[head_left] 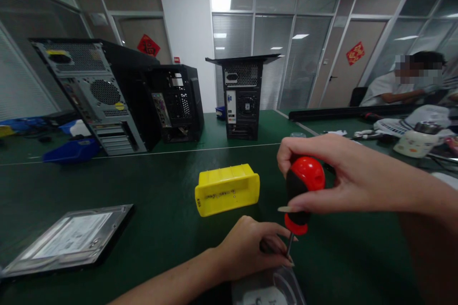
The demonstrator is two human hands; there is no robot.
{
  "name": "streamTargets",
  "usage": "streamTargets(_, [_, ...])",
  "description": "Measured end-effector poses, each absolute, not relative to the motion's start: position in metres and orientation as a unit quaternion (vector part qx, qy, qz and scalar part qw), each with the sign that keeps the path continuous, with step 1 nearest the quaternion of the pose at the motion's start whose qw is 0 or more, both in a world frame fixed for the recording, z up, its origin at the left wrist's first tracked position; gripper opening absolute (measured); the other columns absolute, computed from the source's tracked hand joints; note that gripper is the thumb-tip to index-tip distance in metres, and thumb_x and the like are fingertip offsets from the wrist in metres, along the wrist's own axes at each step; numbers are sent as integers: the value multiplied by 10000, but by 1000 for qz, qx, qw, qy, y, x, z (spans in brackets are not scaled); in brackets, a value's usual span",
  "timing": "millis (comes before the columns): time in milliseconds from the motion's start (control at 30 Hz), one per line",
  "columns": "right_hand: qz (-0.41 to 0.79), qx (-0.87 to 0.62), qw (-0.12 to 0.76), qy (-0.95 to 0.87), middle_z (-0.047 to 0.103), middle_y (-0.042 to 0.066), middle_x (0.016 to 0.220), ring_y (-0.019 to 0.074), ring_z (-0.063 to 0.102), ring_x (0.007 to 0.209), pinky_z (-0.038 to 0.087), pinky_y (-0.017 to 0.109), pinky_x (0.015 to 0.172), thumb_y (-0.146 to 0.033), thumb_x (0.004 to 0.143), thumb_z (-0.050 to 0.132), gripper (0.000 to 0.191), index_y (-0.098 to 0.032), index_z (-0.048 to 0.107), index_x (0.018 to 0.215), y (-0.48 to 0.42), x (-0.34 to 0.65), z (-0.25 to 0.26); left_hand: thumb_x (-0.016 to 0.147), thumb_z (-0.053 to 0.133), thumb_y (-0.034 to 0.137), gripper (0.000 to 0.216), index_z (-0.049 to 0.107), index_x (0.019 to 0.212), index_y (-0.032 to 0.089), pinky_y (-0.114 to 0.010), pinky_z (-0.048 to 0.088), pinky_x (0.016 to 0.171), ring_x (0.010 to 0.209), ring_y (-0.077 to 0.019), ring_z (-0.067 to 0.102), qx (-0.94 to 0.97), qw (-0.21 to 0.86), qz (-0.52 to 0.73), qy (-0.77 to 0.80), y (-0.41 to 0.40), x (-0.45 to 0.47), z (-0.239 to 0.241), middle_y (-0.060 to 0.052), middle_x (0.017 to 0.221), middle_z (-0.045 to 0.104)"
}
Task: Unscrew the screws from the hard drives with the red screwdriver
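Observation:
My right hand (332, 176) is wrapped round the red and black handle of a screwdriver (307, 176), which points down and slightly left. My left hand (254, 248) pinches with thumb and forefinger at the lower end of the metal shaft; whether a screw is between the fingertips is hidden. Right below them, a silver hard drive (275, 290) with a pale label is cut off by the bottom edge. Another hard drive (71, 238) lies label up on the green table at the left. A yellow plastic bin (228, 190) with small screws inside stands just beyond my left hand.
Three computer cases stand at the back: a large one (107, 95), an open-sided one (179, 105) and a smaller one (242, 100). A blue bin (73, 150) sits at left. Far right are a cream flask (418, 140), pliers (370, 134) and a seated person (400, 81).

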State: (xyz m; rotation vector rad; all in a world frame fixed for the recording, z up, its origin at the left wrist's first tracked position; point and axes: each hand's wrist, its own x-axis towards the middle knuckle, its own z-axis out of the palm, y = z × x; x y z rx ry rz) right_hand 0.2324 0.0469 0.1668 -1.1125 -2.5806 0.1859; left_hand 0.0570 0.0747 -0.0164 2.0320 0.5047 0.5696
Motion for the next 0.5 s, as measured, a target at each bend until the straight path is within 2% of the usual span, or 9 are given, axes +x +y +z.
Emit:
streamTargets(167, [3, -364, 191, -912, 477, -73, 588, 68, 436, 489, 318, 197, 442, -476, 775, 663, 331, -200, 483, 740, 44, 230, 164, 747, 768, 265, 392, 668, 1109, 155, -203, 537, 684, 753, -169, 720, 840, 453, 209, 215, 76, 57, -16, -57, 848, 755])
streamTargets(500, [-50, -373, 187, -908, 511, -36, 581, 116, 450, 460, 292, 254, 444, -468, 786, 626, 290, -212, 506, 723, 34, 227, 164, 777, 748, 307, 475, 612, 1226, 232, -197, 514, 665, 755, -168, 722, 867, 408, 194, 211, 75, 56, -15, -12, 862, 760])
